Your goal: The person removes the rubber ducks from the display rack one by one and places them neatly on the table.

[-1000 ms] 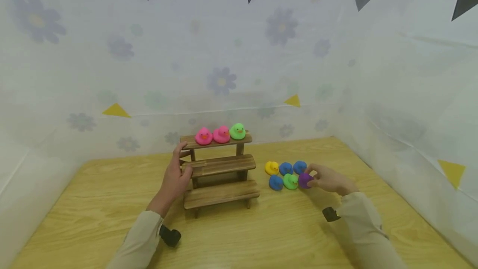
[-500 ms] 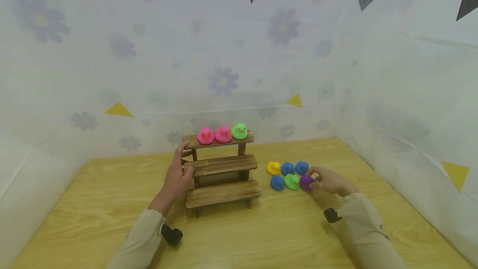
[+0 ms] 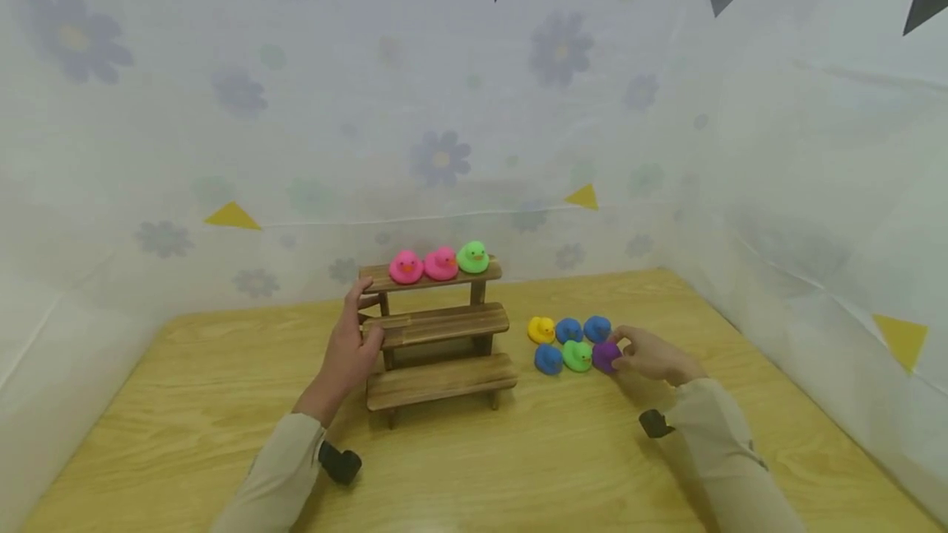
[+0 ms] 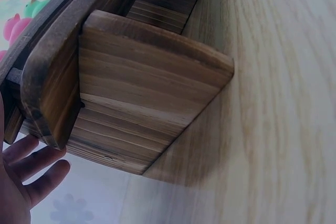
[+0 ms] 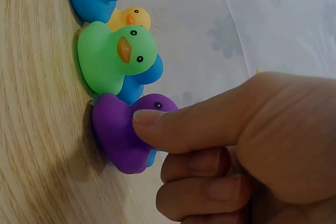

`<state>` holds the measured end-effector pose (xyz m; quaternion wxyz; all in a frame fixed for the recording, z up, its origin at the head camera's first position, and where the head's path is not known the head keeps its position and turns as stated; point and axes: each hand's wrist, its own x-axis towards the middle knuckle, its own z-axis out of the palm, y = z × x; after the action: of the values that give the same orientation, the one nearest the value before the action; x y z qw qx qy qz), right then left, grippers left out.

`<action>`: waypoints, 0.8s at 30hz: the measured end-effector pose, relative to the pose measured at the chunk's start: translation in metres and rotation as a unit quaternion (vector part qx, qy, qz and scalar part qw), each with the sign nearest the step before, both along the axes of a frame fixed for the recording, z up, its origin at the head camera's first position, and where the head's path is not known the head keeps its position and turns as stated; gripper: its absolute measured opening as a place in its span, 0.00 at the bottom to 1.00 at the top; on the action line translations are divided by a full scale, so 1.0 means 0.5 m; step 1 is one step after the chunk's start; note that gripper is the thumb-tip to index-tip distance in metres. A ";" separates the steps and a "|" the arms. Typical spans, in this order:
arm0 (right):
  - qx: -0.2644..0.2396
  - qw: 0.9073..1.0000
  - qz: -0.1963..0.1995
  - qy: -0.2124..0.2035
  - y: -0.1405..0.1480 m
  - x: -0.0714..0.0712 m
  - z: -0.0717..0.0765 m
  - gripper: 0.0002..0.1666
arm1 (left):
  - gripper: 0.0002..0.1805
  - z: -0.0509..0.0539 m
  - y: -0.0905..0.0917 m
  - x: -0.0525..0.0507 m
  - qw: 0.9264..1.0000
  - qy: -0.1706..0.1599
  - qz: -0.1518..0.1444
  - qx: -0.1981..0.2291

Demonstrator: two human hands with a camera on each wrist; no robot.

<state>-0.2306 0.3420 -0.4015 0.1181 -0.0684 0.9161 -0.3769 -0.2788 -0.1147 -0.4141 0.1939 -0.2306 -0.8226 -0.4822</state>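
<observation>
The left hand (image 3: 350, 359) rests at the left end of a three-step wooden stand (image 3: 437, 326), forefinger by the top step and thumb by the middle one. Its loosely spread fingers touch the edge of the wood (image 4: 152, 72) in the left wrist view. Thumb and fingers of the right hand (image 3: 653, 354) pinch a purple duck (image 3: 606, 356), which sits on the table. In the right wrist view the thumb of this hand (image 5: 210, 145) lies on the side of the purple duck (image 5: 118, 135), whose far side is hidden.
Beside the purple duck are a green duck (image 3: 577, 356), a yellow duck (image 3: 541, 331) and three blue ducks, one at the front left (image 3: 549, 359). Two pink ducks (image 3: 406, 268) and a green duck (image 3: 473, 258) stand on the top step. Patterned sheeting surrounds the table (image 3: 474, 467).
</observation>
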 end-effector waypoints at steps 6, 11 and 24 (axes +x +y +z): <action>0.003 1.000 -0.013 -0.002 -0.006 0.003 0.006 0.21 | 0.36 -0.001 -0.001 -0.003 1.000 0.013 -0.003 0.001; 0.007 1.000 -0.015 0.004 -0.004 0.007 0.009 0.25 | 0.35 -0.002 0.002 -0.002 1.000 0.011 -0.007 0.004; -0.010 0.999 0.002 0.038 -0.007 0.000 0.018 0.28 | 0.35 0.001 0.001 0.001 1.000 -0.002 -0.002 -0.008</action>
<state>-0.2305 0.3387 -0.3924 0.0835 -0.0851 0.9159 -0.3832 -0.2783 -0.1143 -0.4136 0.1896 -0.2335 -0.8263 -0.4763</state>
